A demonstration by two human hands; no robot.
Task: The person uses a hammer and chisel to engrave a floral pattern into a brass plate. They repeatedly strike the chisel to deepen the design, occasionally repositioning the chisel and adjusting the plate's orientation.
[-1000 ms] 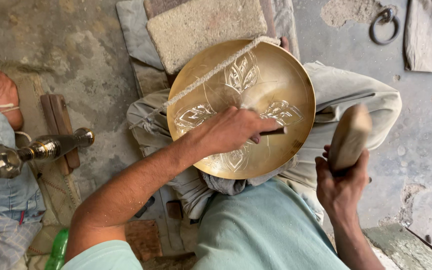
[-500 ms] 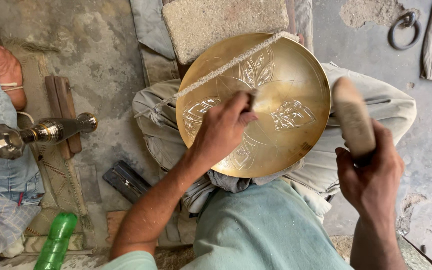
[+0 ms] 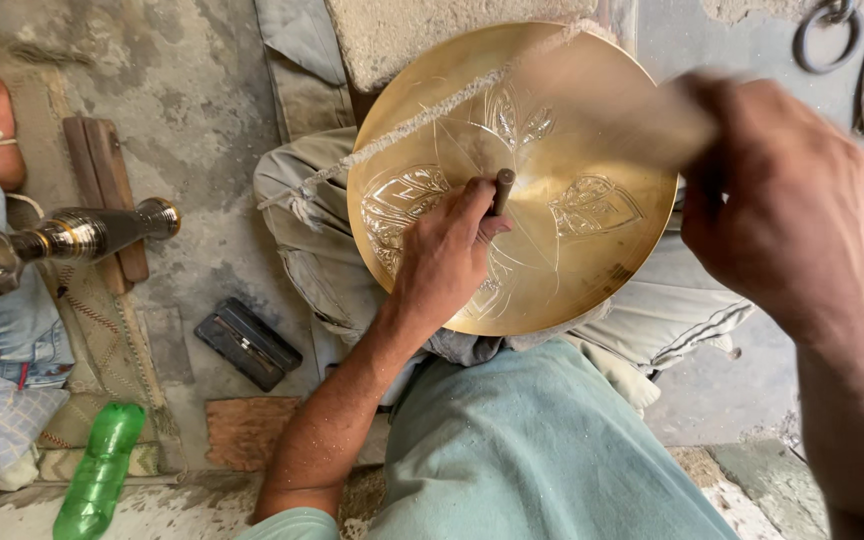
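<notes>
Centrally: engraved brass plate (image 3: pixel 552 180) across lap; left hand (image 3: pixel 447 255) fingers gripping metal punch (image 3: pixel 502 190) upright on it; right hand (image 3: pixel 782 200) fingers closed around blurred mallet (image 3: pixel 602 100).

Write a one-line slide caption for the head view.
Left hand holds a punch on an engraved brass plate; right hand swings a blurred mallet.

A floor-level metal workshop: engraved brass plate (image 3: pixel 512 180), bare concrete floor (image 3: pixel 192 90).

Rough grey concrete floor (image 3: pixel 192 90), stained and dusty; stone slab (image 3: pixel 422 30) at top; flat daylight.
</notes>
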